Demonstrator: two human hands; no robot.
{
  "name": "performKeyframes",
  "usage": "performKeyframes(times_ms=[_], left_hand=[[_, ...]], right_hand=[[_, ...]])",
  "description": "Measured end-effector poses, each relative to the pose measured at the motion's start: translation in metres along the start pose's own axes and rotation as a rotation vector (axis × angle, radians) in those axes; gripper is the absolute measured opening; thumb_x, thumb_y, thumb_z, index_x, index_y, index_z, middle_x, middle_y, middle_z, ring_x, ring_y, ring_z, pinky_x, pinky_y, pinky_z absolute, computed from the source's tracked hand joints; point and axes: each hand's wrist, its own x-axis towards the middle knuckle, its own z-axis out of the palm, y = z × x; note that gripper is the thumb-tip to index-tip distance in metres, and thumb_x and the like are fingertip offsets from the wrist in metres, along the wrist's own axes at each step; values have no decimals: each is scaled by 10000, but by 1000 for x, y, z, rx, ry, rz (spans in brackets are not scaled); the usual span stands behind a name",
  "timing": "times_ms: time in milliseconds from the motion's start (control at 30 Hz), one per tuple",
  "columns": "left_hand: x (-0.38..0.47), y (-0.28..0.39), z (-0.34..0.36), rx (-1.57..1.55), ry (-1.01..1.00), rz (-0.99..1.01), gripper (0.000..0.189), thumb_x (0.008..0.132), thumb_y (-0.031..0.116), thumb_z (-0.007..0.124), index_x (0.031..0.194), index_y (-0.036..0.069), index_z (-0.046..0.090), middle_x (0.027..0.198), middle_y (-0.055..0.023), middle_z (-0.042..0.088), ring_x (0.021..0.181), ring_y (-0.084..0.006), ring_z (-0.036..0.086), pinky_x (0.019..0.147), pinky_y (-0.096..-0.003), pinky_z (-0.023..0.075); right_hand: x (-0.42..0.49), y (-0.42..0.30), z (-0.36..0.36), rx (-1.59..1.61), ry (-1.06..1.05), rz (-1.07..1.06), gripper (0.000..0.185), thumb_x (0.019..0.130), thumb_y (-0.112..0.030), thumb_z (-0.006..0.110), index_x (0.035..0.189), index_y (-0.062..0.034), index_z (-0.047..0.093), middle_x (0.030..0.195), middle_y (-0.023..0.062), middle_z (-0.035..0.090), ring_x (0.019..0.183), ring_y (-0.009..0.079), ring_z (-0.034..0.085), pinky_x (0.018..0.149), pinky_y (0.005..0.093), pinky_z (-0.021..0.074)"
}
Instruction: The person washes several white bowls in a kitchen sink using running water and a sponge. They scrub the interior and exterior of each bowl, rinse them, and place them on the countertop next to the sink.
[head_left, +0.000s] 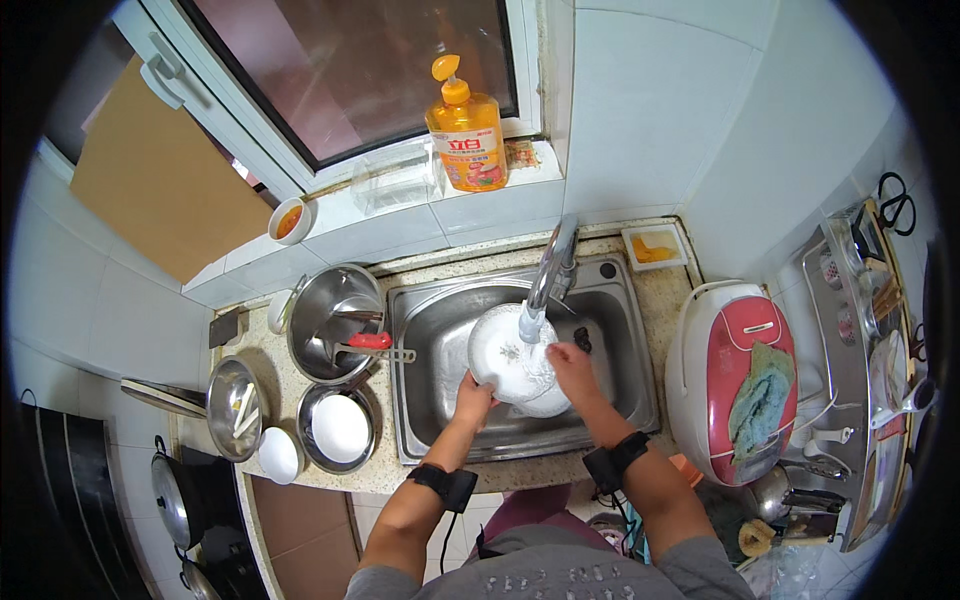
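A white plate (501, 352) with a small printed motif is held tilted over the sink, under the running faucet (546, 277). My left hand (474, 401) grips its lower left rim, thumb on the upper face. At the right rim, my right hand (574, 373) has its curled fingers against the plate beside the water stream; its fingertips are partly hidden. Below lies another white dish (546, 405), mostly covered by the held plate. Both are within the stainless steel sink (442, 427), where a dark scrap (582, 339) sits near the right side.
Left of the sink stand a large steel bowl (304, 341) with a red-handled peeler (371, 341) across it, smaller steel bowls (225, 442), and a white bowl (279, 457). A dish soap bottle (469, 142) occupies the sill. At right is a rice cooker (686, 367) with a cloth (765, 397) on top.
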Motion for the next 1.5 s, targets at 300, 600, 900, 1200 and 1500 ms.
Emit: performKeyframes(times_ms=[300,600,900,1200,1500], left_hand=[[-34,17,13,842,-36,804,694,796,-104,512,1462,58,407,1355,-250,490,1227,-423,498,1049,-424,422],[35,-34,0,288,-173,458,713,1052,490,312,1477,-82,288,1537,-217,322,1428,-294,299,1182,-352,193],[55,13,45,187,-250,518,524,988,328,503,1329,-71,485,1268,-195,574,1173,-299,558,1007,-356,422],[22,58,17,-75,-317,-260,532,877,112,537,1316,-68,298,1049,-225,596,797,-316,702,664,-431,642],[6,31,6,-42,-218,-53,578,832,-38,491,1386,-8,332,1269,-218,538,1019,-336,664,740,-435,632]], right_hand=[[10,-39,46,742,-24,579,482,895,-248,697,1220,51,505,1013,126,644,868,278,671,744,408,566],[-10,-33,16,994,-316,454,285,938,-134,639,1158,45,609,1051,115,668,953,255,682,778,415,580],[-10,-32,12,21,-530,22,271,916,-198,625,1129,-35,658,977,136,704,856,274,691,713,404,545],[-22,-54,-5,-613,-551,-308,366,876,-362,640,1019,-28,685,894,177,693,853,353,675,747,458,516],[50,-32,-39,-350,107,-152,374,879,-337,698,968,26,681,880,213,680,845,338,675,727,415,518]])
